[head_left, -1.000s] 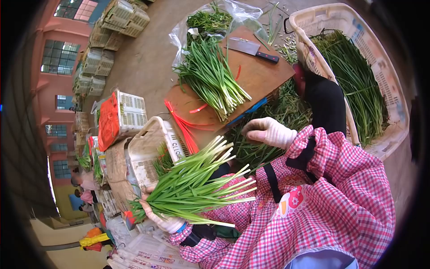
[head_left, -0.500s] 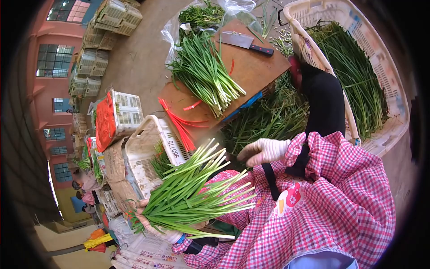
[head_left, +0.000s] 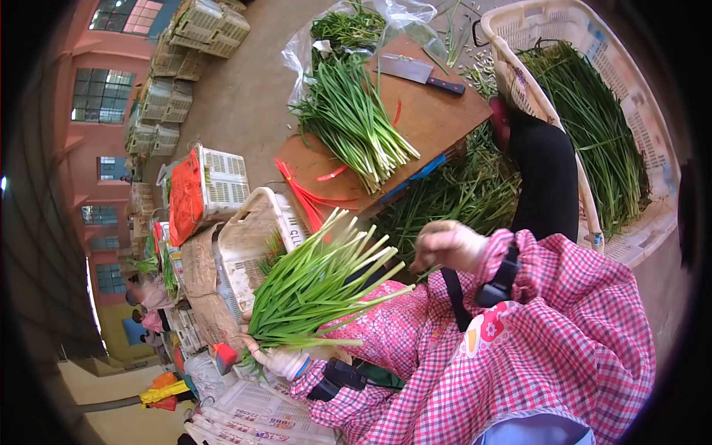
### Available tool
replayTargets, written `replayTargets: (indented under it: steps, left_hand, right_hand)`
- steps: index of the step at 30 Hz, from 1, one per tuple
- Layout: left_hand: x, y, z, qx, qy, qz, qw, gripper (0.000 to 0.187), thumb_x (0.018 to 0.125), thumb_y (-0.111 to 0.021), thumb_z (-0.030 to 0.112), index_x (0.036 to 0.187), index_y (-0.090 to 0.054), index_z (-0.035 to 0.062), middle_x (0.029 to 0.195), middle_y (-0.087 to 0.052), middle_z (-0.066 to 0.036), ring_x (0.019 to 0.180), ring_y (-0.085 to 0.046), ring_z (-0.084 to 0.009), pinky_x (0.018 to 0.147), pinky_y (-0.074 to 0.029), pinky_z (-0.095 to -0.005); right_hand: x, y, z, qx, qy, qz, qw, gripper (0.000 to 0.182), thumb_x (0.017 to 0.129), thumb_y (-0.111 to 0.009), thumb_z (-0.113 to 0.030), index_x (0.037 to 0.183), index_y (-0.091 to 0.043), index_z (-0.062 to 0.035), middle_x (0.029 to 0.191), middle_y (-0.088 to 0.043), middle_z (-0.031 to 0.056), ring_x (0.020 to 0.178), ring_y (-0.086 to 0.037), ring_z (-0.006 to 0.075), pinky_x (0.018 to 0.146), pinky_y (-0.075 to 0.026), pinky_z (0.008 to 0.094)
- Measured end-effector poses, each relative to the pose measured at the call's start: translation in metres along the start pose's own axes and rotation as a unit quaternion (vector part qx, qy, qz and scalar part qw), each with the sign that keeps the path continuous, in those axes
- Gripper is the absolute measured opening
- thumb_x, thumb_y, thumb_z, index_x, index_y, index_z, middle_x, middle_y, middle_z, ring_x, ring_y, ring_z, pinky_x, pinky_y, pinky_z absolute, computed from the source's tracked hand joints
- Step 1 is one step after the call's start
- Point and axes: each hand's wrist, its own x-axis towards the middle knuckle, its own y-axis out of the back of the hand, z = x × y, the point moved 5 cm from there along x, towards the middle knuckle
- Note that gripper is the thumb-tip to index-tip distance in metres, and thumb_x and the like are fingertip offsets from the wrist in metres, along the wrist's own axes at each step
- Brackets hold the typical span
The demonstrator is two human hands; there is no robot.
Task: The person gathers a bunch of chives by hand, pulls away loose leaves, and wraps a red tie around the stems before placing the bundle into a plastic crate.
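Scallions (head_left: pixel 319 289) gripped by left hand (head_left: pixel 278 361); right hand (head_left: pixel 447 247) curled, empty, beside white tips.

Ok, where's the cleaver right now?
In the head view the cleaver lies near the top, on the far end of the wooden board, just right of the pile of green onions and left of the white basket.

Produce-packing yard, stacked crates (head_left: pixel 200 30), basket of scallions (head_left: pixel 601 126), chopping board (head_left: pixel 415 126)
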Motion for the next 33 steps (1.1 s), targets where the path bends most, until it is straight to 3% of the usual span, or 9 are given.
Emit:
replayTargets:
  steps: [3, 4, 5, 7, 11, 13, 15, 21, 33]
  left_hand:
    - [0.007, -0.001, 0.000, 0.017, -0.020, 0.003, 1.000, 0.024, 0.089, -0.058, 0.022, 0.106, -0.064, 0.0073, 0.105, -0.067, -0.006, 0.098, -0.061, -0.0206, 0.090, -0.048, -0.0391]
    - [-0.011, -0.022, -0.008, 0.022, -0.045, 0.040, 0.998, 0.022, 0.088, -0.060, 0.023, 0.103, -0.066, 0.0087, 0.104, -0.067, -0.004, 0.098, -0.061, -0.0205, 0.091, -0.048, -0.0413]
    - [-0.010, -0.025, -0.007, 0.020, -0.047, 0.040, 0.998, 0.022, 0.088, -0.060, 0.023, 0.103, -0.066, 0.0087, 0.104, -0.067, -0.004, 0.098, -0.061, -0.0205, 0.091, -0.048, -0.0413]
    - [-0.007, -0.028, -0.009, 0.004, -0.056, 0.057, 0.997, 0.022, 0.087, -0.061, 0.025, 0.102, -0.066, 0.0095, 0.106, -0.067, -0.005, 0.099, -0.061, -0.0211, 0.091, -0.048, -0.0423]
    - [-0.008, -0.042, -0.019, -0.053, -0.078, -0.024, 0.995, 0.022, 0.088, -0.060, 0.026, 0.101, -0.065, 0.0085, 0.106, -0.066, -0.007, 0.099, -0.061, -0.0225, 0.091, -0.049, -0.0426]
    - [-0.009, -0.044, -0.020, -0.041, -0.085, -0.044, 0.995, 0.023, 0.090, -0.057, 0.025, 0.103, -0.063, 0.0063, 0.105, -0.065, -0.007, 0.098, -0.061, -0.0221, 0.090, -0.050, -0.0428]
    - [-0.011, -0.057, -0.022, -0.018, -0.062, -0.157, 0.985, 0.024, 0.092, -0.055, 0.023, 0.106, -0.060, 0.0042, 0.104, -0.065, -0.009, 0.098, -0.061, -0.0220, 0.090, -0.049, -0.0427]
    - [-0.026, -0.080, -0.033, -0.061, -0.056, -0.173, 0.981, 0.024, 0.095, -0.050, 0.021, 0.108, -0.057, 0.0024, 0.101, -0.061, -0.008, 0.095, -0.058, -0.0187, 0.091, -0.046, -0.0365]
    - [-0.015, -0.106, -0.049, -0.242, 0.187, -0.356, 0.883, 0.017, 0.095, -0.052, 0.020, 0.096, -0.059, 0.0043, 0.098, -0.061, -0.004, 0.096, -0.057, -0.0155, 0.113, -0.028, -0.0471]
  right_hand:
    - [-0.019, 0.000, -0.043, 0.033, 0.057, -0.112, 0.992, 0.029, 0.084, -0.067, -0.025, 0.086, -0.065, 0.0035, 0.073, -0.064, 0.0128, 0.081, -0.064, 0.0311, 0.085, -0.050, 0.0466]
    - [-0.027, 0.005, -0.055, -0.164, 0.010, -0.111, 0.980, 0.032, 0.087, -0.064, -0.030, 0.080, -0.066, 0.0019, 0.070, -0.065, 0.0124, 0.078, -0.065, 0.0300, 0.082, -0.052, 0.0444]
    - [-0.033, 0.004, -0.061, -0.420, -0.059, -0.079, 0.902, 0.032, 0.085, -0.063, -0.033, 0.079, -0.068, -0.0019, 0.071, -0.065, 0.0114, 0.072, -0.066, 0.0266, 0.072, -0.053, 0.0386]
    - [-0.044, -0.021, -0.071, -0.837, 0.014, -0.088, 0.540, 0.021, 0.082, -0.063, -0.022, 0.095, -0.069, -0.0069, 0.082, -0.068, 0.0136, 0.072, -0.067, 0.0274, 0.067, -0.053, 0.0369]
    - [-0.057, -0.067, -0.049, -0.397, -0.050, -0.056, 0.915, 0.041, 0.088, -0.055, -0.008, 0.129, -0.052, -0.0059, 0.083, -0.067, 0.0060, 0.071, -0.064, 0.0164, 0.071, -0.053, 0.0298]
    - [-0.053, -0.079, -0.031, -0.182, -0.087, 0.003, 0.979, 0.037, 0.093, -0.051, -0.007, 0.130, -0.050, -0.0010, 0.086, -0.066, 0.0039, 0.071, -0.062, 0.0124, 0.069, -0.053, 0.0270]
    - [-0.036, -0.070, -0.014, -0.167, -0.058, 0.002, 0.984, 0.041, 0.093, -0.054, -0.013, 0.132, -0.047, -0.0014, 0.084, -0.066, 0.0099, 0.066, -0.063, 0.0150, 0.060, -0.054, 0.0279]
    - [-0.006, -0.069, 0.029, 0.026, -0.124, 0.037, 0.991, 0.036, 0.093, -0.057, -0.017, 0.127, -0.053, -0.0050, 0.079, -0.061, 0.0076, 0.065, -0.060, 0.0160, 0.055, -0.050, 0.0292]
    - [-0.019, -0.076, 0.019, -0.135, -0.077, -0.066, 0.986, 0.027, 0.087, -0.067, -0.018, 0.104, -0.063, 0.0029, 0.083, -0.068, 0.0115, 0.072, -0.066, 0.0191, 0.064, -0.055, 0.0306]
